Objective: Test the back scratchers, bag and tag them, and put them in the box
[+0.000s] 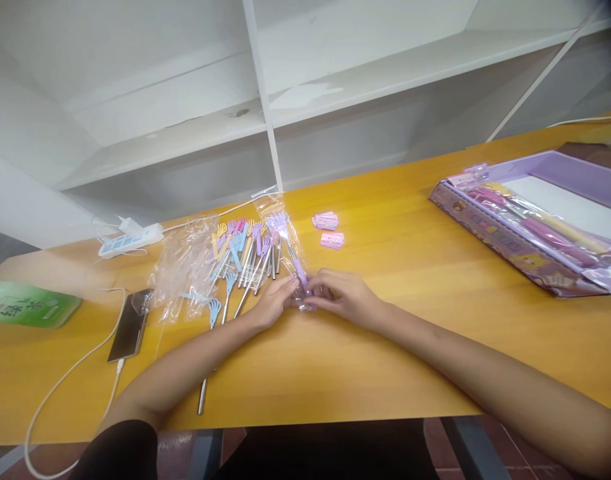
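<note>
A purple back scratcher (296, 262) with a metal shaft lies inside a clear plastic bag (268, 198), its claw end pointing away from me. My right hand (342, 291) pinches the near end of the handle and bag. From the other side, my left hand (276, 301) has its fingers closed on the bag's near edge. Left of the bag spreads a pile of loose back scratchers (244, 248) in blue, yellow, pink and purple. Two blue-clawed ones (214, 312) lie nearer, partly under my left forearm. Small pink printed cards (332, 240) lie in two stacks beyond my right hand.
Empty clear bags (178, 270) are heaped at the left, beside a phone (130, 325) on a white charging cable (65, 377). A power strip (130, 240) and a green packet (30, 305) lie further left. On the right, a purple box (505, 250) holds bagged scratchers. White shelving (265, 67) stands behind.
</note>
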`<state>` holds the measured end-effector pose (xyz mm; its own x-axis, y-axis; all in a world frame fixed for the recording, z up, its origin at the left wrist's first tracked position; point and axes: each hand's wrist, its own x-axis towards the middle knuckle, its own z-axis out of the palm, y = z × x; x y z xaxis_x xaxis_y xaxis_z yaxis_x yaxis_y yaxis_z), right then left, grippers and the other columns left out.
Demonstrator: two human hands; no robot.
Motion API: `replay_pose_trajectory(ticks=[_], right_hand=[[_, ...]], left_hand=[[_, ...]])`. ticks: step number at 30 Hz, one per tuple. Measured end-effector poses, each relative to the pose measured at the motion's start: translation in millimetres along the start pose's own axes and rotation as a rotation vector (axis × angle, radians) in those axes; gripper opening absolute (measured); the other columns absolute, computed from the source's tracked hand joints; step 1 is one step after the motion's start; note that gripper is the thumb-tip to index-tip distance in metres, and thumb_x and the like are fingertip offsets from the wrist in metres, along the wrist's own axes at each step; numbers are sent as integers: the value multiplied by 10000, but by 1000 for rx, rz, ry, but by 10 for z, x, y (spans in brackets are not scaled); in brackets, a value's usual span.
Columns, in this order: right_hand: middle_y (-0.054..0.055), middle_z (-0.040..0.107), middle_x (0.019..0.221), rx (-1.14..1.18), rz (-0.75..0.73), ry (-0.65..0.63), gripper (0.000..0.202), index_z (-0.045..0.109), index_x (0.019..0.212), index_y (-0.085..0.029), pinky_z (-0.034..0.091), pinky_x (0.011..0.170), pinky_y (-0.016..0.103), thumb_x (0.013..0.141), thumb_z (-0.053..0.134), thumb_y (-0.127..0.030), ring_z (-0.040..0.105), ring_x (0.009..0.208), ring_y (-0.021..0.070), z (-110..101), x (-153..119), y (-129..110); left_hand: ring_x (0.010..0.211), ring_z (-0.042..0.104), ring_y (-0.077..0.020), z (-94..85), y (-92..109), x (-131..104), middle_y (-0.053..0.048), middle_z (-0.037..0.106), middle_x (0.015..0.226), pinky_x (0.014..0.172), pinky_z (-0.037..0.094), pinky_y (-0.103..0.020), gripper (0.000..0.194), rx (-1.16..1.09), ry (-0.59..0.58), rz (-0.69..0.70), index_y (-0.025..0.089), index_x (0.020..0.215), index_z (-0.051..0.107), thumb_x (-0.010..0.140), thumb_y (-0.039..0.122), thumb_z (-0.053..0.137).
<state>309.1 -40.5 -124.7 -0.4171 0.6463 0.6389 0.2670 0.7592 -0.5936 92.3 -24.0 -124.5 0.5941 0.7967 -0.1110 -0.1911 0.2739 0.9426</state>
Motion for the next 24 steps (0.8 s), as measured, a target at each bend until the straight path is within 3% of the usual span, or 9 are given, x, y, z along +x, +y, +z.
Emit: replay_pose_trajectory(ticks=[9,16,24], right_hand=[[-8,635,804,-11,54,-7,142,675,1091,-231,475,612,246,1006,698,-342,589,647,117,12,-24,14],[-9,628,804,5,75,18,166,675,1115,-246,469,591,255,999,704,-362,560,615,118,0,-20,20],[-11,600,805,0,90,11,194,665,1143,-248,477,600,265,1002,696,-377,557,622,124,5,-15,28]], left_hand=[[1017,752,-268,7,41,-34,-121,755,1129,870,615,-389,453,71,-93,-11,157,1207,684,939,520,720],[1026,773,-254,-15,47,-56,-140,748,1176,936,618,-404,484,184,-199,31,178,1295,567,921,399,781],[853,779,-201,40,33,-11,-72,773,928,849,623,-345,453,172,-87,-25,157,1112,603,822,360,886]])
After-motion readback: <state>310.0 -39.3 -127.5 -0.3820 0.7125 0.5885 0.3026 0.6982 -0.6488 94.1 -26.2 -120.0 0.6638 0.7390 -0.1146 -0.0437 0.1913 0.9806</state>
